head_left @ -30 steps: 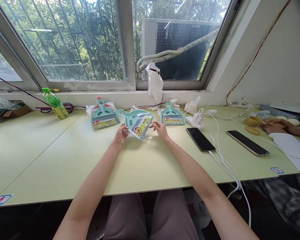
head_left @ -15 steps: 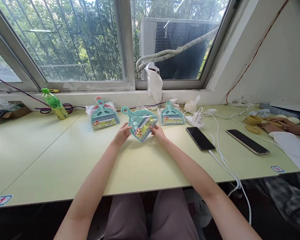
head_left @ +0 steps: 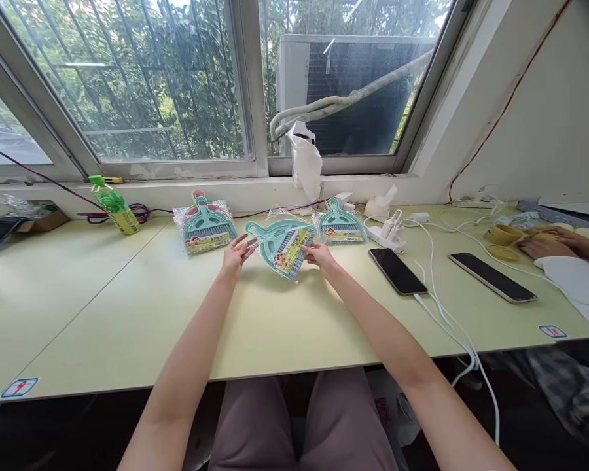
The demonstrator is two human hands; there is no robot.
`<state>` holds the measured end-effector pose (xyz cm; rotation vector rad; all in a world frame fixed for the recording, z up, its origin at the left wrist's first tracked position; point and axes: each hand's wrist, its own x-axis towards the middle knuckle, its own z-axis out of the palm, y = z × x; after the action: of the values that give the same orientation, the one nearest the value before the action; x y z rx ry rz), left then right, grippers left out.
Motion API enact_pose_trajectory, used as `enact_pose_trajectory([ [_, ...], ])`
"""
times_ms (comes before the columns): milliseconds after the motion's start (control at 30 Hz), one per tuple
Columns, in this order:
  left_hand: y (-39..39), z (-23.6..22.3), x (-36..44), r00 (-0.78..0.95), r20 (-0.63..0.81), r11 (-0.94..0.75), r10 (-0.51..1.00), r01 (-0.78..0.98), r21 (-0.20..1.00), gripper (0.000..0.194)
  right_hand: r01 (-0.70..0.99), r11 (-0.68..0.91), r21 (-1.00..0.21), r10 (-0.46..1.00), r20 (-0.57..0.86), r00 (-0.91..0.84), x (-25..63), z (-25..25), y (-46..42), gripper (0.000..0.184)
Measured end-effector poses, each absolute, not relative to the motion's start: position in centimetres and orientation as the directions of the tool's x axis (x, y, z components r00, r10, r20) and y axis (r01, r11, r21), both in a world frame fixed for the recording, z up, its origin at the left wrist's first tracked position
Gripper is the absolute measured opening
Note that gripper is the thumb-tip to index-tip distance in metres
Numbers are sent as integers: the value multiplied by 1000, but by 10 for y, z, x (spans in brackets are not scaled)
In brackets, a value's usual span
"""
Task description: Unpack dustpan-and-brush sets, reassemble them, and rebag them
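Note:
A teal mini dustpan-and-brush set in clear plastic wrap is held just above the pale green table, handle pointing left. My left hand grips its left edge with fingers partly spread. My right hand pinches its right edge. Two more wrapped sets lie behind it: a stack of packs on the left with a red handle showing underneath, and a single pack on the right.
A green bottle lies by the window sill at left. Two black phones lie right of me with white charger cables. Another person's hands rest at far right beside yellow tape rolls. A white bag hangs at the window.
The wrapped set has been turned and shifted slightly between my hands, staying over the same spot. My view has drifted a little to the left.

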<state>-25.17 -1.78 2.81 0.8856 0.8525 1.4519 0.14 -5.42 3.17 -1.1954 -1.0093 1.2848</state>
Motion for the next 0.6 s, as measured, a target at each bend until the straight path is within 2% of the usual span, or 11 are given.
enact_pose_trajectory([
  [133, -11, 29, -265, -268, 3, -126, 963, -444, 887, 24, -151, -119, -981, 992, -125, 30, 0, 32, -56, 13],
  [300, 1, 29, -303, -635, -184, -160, 750, -444, 882, 26, -210, -88, -974, 991, -107, 78, 16, 30, -50, 14],
  [433, 1, 30, -323, -765, -152, -245, 626, -378, 893, 27, -274, -58, -960, 990, -90, 106, 25, 24, -45, 22],
  [600, -3, 31, -326, -891, -65, -297, 449, -218, 930, 11, -280, -56, -958, 987, -95, 129, 25, 20, -44, 23],
])
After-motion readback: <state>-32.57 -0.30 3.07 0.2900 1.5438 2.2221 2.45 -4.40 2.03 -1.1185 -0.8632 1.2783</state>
